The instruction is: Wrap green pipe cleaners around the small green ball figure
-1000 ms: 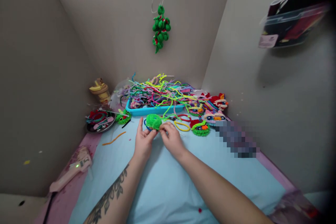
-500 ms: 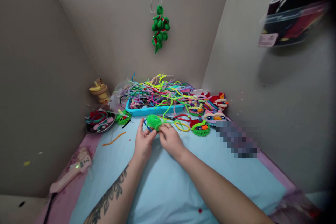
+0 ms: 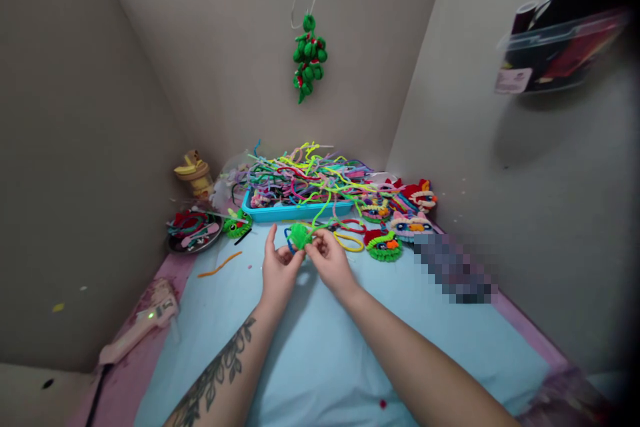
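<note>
Green pipe-cleaner coil pinched between both my hands, above the blue mat.

I hold the fuzzy green coil (image 3: 300,235) just in front of the turquoise tray (image 3: 295,213); a blue loop (image 3: 289,240) shows at its left edge and a green strand runs up from it toward the tangle of coloured pipe cleaners (image 3: 310,173) heaped in the tray. My left hand (image 3: 278,270) pinches the coil's lower left side with thumb and middle fingers, index finger raised straight; my right hand (image 3: 331,263) closes its fingertips on the right side. Right of my hands lie a yellow loop (image 3: 349,243) and a green-rimmed finished piece (image 3: 383,245). A pink glue gun (image 3: 139,327) rests near the mat's left edge.
</note>
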Tool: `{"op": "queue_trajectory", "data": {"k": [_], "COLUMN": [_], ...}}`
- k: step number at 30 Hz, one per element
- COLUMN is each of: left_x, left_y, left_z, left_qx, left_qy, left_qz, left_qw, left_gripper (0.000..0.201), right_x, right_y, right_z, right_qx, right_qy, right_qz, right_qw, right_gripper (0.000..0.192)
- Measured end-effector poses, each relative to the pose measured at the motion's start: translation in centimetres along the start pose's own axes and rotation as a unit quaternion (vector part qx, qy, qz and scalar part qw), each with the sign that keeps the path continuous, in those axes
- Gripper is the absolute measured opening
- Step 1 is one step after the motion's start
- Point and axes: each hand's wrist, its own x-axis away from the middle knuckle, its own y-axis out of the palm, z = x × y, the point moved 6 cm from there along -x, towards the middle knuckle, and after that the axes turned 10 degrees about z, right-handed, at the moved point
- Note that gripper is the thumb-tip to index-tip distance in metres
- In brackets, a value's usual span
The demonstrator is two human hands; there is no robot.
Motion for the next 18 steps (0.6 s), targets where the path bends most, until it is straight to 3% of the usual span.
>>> {"op": "queue_trajectory", "data": {"k": [4, 9, 15, 18], "left_x": [0.5, 1.0, 0.8, 0.5], "left_y": [0.7, 1.5, 1.4, 1.1], "left_z": [-0.6, -1.1, -1.4, -1.5], "left_qx": [-0.037, -0.113, -0.117, -0.094], "left_qy": [0.013, 0.046, 0.036, 0.012], "left_qz": [-0.049, -0.113, -0.107, -0.090], "left_qw": [0.998, 0.986, 0.987, 0.991], "left_gripper": [0.081, 0.077, 0.074, 0.073], "right_x": [-0.3, -0.4, -1.0, -1.1], "right_y": [-0.5, -1.5, -3.5, -3.8], "right_z": [0.2, -1.1, -2.3, -2.5], "right_qx": [-0.010, 0.027, 0.013, -0.003], "right_qy": [0.034, -0.020, -0.055, -0.053], "right_qz": [0.012, 0.064, 0.136, 0.132], "right_qw": [0.999, 0.997, 0.989, 0.990], "right_gripper": [0.014, 0.014, 0.016, 0.015]}}
